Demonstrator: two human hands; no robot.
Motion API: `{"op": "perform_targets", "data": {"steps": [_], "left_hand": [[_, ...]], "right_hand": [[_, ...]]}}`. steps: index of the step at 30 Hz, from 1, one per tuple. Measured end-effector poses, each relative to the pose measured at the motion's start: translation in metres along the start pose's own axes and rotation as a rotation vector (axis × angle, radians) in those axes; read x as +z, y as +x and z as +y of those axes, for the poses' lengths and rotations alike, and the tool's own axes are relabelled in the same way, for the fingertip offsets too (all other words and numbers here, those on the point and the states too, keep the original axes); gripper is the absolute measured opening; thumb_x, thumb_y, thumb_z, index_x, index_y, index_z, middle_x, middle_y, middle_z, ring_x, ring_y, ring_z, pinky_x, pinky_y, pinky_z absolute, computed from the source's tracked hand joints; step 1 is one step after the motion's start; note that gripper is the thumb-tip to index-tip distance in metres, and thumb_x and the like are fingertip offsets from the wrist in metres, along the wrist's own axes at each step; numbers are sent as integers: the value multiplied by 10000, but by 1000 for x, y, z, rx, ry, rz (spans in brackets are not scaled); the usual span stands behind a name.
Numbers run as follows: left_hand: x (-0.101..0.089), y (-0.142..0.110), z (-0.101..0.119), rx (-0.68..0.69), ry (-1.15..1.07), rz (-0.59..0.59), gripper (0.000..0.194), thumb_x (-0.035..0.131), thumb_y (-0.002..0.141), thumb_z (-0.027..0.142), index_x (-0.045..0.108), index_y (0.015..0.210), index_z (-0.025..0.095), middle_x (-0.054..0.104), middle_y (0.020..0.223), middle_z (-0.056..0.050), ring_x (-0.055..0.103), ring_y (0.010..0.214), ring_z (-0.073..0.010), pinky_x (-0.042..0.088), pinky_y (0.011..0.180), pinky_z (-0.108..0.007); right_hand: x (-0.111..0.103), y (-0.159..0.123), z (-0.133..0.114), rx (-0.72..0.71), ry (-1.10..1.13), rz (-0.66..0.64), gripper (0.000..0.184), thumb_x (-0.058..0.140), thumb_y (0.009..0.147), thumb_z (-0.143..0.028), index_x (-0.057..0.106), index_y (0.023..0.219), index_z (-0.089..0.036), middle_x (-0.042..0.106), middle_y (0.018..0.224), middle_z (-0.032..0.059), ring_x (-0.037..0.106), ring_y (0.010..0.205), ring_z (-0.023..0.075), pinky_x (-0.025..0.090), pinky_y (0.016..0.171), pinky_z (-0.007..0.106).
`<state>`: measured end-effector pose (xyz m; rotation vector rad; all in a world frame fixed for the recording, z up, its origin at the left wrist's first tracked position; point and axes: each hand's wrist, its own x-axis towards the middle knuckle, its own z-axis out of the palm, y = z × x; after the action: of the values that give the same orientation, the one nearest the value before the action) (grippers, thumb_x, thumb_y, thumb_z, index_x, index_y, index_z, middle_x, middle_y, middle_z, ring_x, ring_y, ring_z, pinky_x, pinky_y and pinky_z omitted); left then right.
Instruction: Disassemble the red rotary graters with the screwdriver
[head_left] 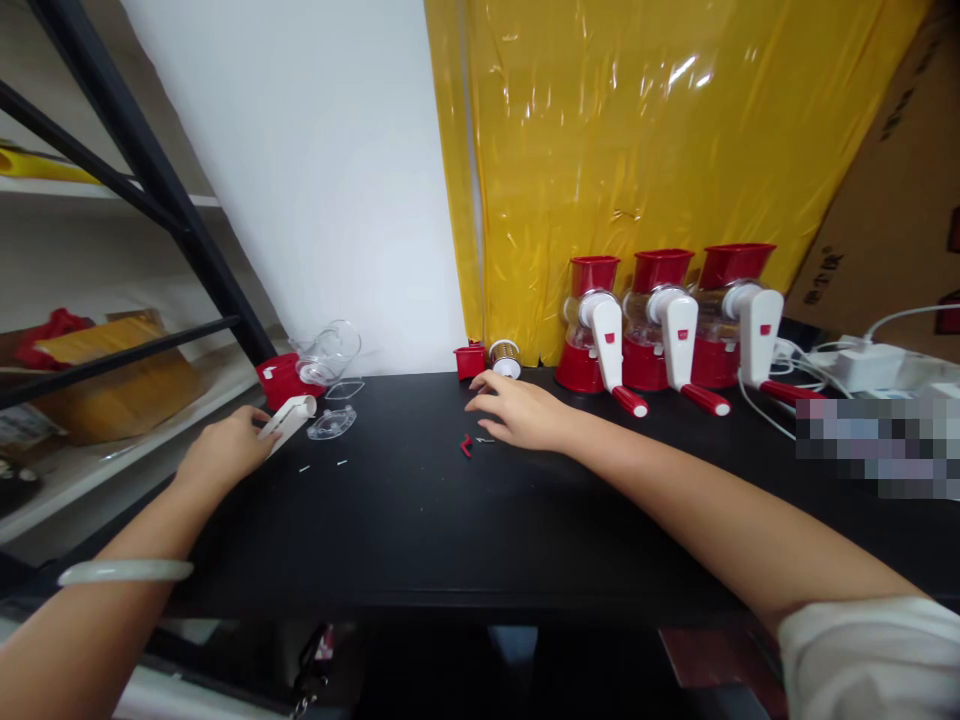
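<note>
My left hand (pixel 225 445) is closed round one end of a white plastic crank arm (pixel 289 418) at the left of the table. Behind it lie a red base (pixel 279 378) and a clear plastic body (pixel 330 350). A clear bracket-shaped part (pixel 332 424) rests just right of the crank arm. My right hand (pixel 517 410) reaches over the middle of the table, fingers apart, with nothing visible in them. Close below its fingertips are a small red part (pixel 466 445) and a small metal piece (pixel 484 439). Beyond it stand a small red hopper-like piece (pixel 470 361) and a grater drum (pixel 505 358).
Three assembled red-and-white rotary graters (pixel 596 330) line the back right of the black table (pixel 390 540). White chargers and cables (pixel 870 365) lie at the far right. Two small pins (pixel 342 462) sit at left. A metal-framed shelf (pixel 187 240) borders the left side.
</note>
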<state>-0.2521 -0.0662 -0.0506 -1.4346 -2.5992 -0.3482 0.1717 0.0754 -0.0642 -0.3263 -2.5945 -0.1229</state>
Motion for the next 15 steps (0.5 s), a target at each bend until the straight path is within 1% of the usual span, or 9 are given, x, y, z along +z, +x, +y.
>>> {"op": "perform_targets", "data": {"steps": [2, 4, 10, 13, 15], "left_hand": [[-1, -1, 3, -41, 99, -27, 538, 553, 755, 529, 566, 1125, 139, 702, 1050, -175, 630, 914, -307, 389, 662, -272], [-2, -1, 6, -69, 145, -48, 568, 539, 761, 550, 551, 1166, 152, 694, 1079, -174, 630, 947, -325, 390, 655, -276], [-4, -5, 14, -88, 179, -78, 619, 467, 789, 608, 520, 1205, 153, 678, 1079, -186, 631, 971, -351, 406, 680, -313], [-5, -9, 18, -95, 180, -67, 644, 441, 798, 631, 501, 1224, 152, 665, 1097, -202, 626, 992, -371, 424, 712, -347], [-7, -14, 24, -80, 138, -33, 681, 452, 787, 645, 486, 1233, 132, 648, 1115, -224, 611, 1011, -394, 437, 740, -379]], "right_hand": [[1, 0, 1, -1, -1, -2, 265, 546, 891, -254, 645, 1124, -176, 521, 1245, 130, 594, 1048, 222, 520, 859, 392], [1, 0, 1, 0, 4, -4, 265, 544, 893, -257, 645, 1125, -178, 521, 1248, 131, 590, 1061, 224, 520, 864, 391], [-2, 0, -1, 10, -1, -10, 264, 544, 892, -255, 651, 1118, -171, 528, 1244, 138, 605, 1020, 223, 526, 853, 398], [-2, 0, -1, 5, 8, -5, 258, 553, 888, -252, 654, 1110, -168, 528, 1239, 148, 607, 1007, 224, 527, 849, 405], [-1, 0, -1, 0, 16, -1, 255, 557, 887, -250, 652, 1109, -169, 527, 1237, 150, 604, 1021, 227, 526, 850, 409]]}}
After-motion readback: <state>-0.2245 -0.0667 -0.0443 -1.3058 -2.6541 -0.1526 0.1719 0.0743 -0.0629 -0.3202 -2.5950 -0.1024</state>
